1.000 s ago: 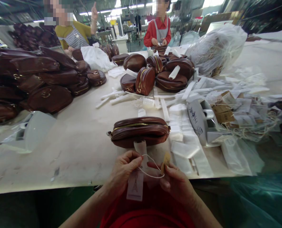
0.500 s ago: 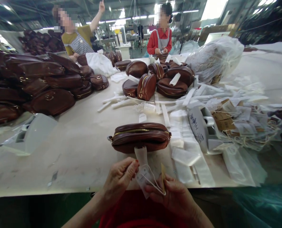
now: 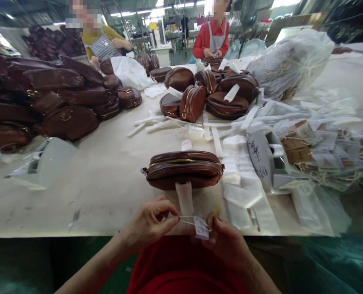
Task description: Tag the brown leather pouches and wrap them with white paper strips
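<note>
My left hand (image 3: 158,218) pinches one end of a white string (image 3: 185,219), which runs taut across to the right. A white hang tag (image 3: 201,228) with small print dangles on that string beside my right hand (image 3: 226,237). The right fingers are closed on a tan tag (image 3: 214,214), blurred and partly hidden by them. Just beyond both hands, a dark brown bag (image 3: 185,173) with a gold zipper lies on the table, zipper facing up. From its near side a white paper strip (image 3: 185,198) hangs toward me, apart from my fingers.
Brown bags are heaped at the left (image 3: 71,122), with several more (image 3: 193,102) at the back middle. A grey-white dispenser (image 3: 265,161), white sleeves (image 3: 242,196) and a pile of tags (image 3: 319,151) lie at the right. Another dispenser (image 3: 51,161) stands left. Two co-workers stand across the table.
The string between my hands has been drawn straight, and the white tag has shifted right toward my right hand. The view has tilted down. The co-worker in yellow has lowered a raised arm.
</note>
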`<state>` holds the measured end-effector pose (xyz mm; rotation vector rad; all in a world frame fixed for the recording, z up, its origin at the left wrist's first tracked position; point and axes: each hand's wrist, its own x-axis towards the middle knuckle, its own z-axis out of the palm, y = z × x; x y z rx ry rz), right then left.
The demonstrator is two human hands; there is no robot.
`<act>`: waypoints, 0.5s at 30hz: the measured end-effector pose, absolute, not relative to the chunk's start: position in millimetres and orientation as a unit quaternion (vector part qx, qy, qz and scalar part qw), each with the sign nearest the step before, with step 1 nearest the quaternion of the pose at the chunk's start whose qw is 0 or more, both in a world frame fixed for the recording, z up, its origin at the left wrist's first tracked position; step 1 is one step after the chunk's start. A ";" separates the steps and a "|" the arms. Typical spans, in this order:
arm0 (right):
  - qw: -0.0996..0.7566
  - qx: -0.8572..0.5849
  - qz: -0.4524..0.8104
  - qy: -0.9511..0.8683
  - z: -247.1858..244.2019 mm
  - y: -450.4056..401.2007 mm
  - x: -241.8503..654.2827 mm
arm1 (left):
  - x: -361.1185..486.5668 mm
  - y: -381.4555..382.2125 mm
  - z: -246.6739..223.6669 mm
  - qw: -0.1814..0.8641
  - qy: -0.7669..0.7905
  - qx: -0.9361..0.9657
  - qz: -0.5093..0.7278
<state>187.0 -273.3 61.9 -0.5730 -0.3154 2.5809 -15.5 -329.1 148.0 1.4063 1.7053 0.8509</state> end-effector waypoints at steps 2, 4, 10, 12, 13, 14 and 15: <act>0.260 -0.217 0.931 -0.132 62.3 -273.3 185.9 | -14.4 -328.9 148.9 0.394 0.671 0.529 0.338; 0.281 -0.230 0.918 -0.159 62.2 -273.9 185.4 | -13.9 -328.9 148.6 0.433 0.674 0.494 0.336; 0.314 -0.273 0.891 -0.183 58.7 -277.1 181.9 | -15.4 -330.3 142.4 0.532 0.662 0.365 0.382; 0.332 -0.295 0.880 -0.166 57.1 -277.7 179.3 | -15.5 -331.1 141.7 0.539 0.653 0.330 0.418; 0.342 -0.307 0.874 -0.157 56.5 -277.9 178.1 | -15.4 -331.6 141.9 0.541 0.650 0.317 0.429; 0.351 -0.316 0.869 -0.151 55.9 -278.1 177.0 | -15.4 -332.2 142.3 0.542 0.649 0.307 0.437; 0.358 -0.322 0.864 -0.148 55.4 -278.4 176.2 | -15.3 -332.7 142.8 0.542 0.650 0.300 0.441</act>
